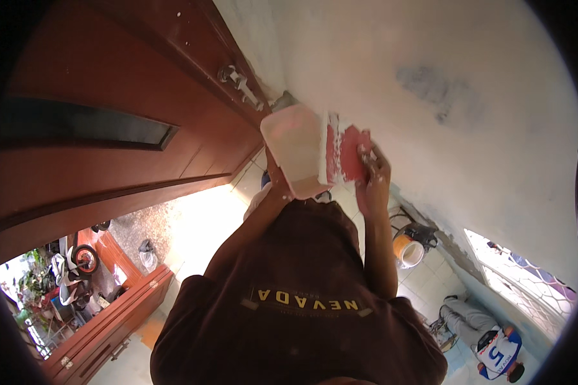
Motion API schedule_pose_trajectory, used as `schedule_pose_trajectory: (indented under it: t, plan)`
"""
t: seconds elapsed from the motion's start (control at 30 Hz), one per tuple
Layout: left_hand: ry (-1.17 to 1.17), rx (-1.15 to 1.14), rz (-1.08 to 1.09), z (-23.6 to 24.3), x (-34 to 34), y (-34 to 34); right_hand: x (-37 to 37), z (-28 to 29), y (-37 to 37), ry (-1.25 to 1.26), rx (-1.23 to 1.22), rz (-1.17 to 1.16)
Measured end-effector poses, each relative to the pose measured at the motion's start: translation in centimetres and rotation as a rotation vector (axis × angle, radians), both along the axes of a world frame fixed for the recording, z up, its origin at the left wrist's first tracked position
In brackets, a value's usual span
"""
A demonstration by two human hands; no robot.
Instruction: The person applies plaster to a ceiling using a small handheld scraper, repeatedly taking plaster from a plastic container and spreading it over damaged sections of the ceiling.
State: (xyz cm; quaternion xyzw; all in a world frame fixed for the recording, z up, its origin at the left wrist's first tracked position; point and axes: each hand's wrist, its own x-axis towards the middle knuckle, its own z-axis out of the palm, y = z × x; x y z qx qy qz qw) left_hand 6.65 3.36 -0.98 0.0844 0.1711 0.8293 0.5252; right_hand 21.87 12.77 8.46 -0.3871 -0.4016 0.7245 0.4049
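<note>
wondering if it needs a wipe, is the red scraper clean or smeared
Smeared: white paste streaks the left part of the red scraper held in the right hand.

The tray (291, 144) partly hides the left grip (280, 186), and the view's edge crops the door (119, 70).

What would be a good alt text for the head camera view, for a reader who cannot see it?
Seen from above, the right hand holds a red scraper with white paste beside a pale pink tray; the left hand is mostly hidden behind the tray. A pale wall rises at right, a reddish-brown door at left.
</note>
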Motion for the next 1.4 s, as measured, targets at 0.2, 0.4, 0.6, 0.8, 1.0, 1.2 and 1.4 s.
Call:
schedule_pose_trajectory:
  t: [0.2,0.4,0.6,0.8,1.0,1.2,1.4]
  plan:
    - [-0.298,0.018,-0.116,1.0,0.9,-1.8,1.7,-2.3,0.3,0.461,-0.370,0.215]
    - [-0.119,-0.264,0.008,1.3,-1.4,-1.8,-2.7,-5.6,3.6,0.588,-0.426,0.185]
    - [0.051,0.088,-0.166,-2.9,-8.9,-0.4,-14.4,-6.4,9.3,0.692,-0.580,0.090]
    - [-0.143,-0.107,-0.340,-0.2,-13.7,0.2,-25.8,-10.6,18.7,1.051,-0.784,0.031]
    - [-0.251,0.023,-0.502,-0.9,-15.5,1.2,-24.6,-5.1,20.7,1.410,-0.595,-0.017]
    - [-0.103,-0.133,-0.500,1.2,-16.8,1.5,-19.5,-1.8,14.0,1.449,-0.410,-0.108]
    - [-0.149,-0.166,-0.571,1.5,-18.0,1.1,-26.1,-9.8,15.1,0.892,-0.683,-0.158]
